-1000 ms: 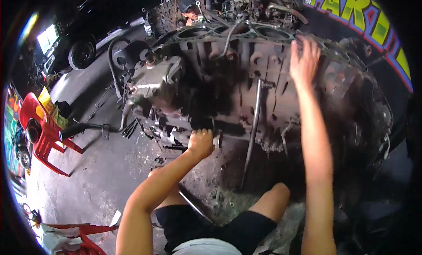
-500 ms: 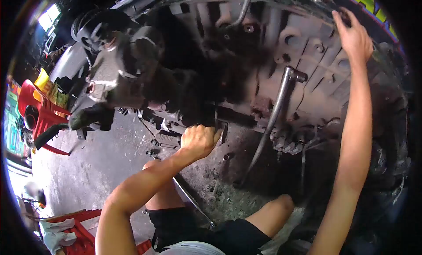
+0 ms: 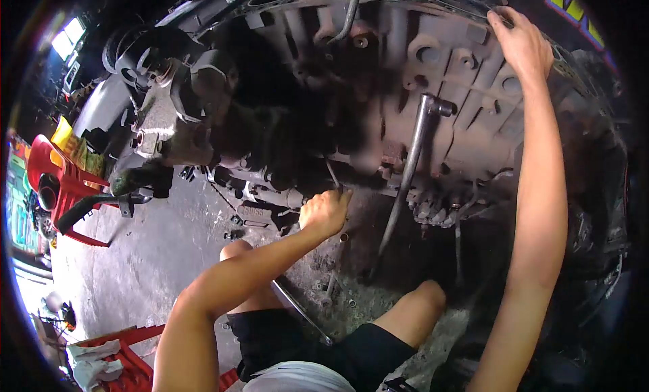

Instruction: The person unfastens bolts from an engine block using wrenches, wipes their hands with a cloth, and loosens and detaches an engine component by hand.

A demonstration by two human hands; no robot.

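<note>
Head view has the right hand (image 3: 527, 51) gripping the engine block (image 3: 466, 138) by its top edge, probably for balance, while the left hand (image 3: 326, 213) curls low, its hold impossible to tell.

A large, grimy brown engine block (image 3: 466, 138) has its top edge under the right hand (image 3: 524, 49); a long metal bar (image 3: 409, 167) slants down from its side, angled head uppermost, and a thin rod (image 3: 332, 170) shows above the left hand (image 3: 326, 212), its lower end hidden
</note>
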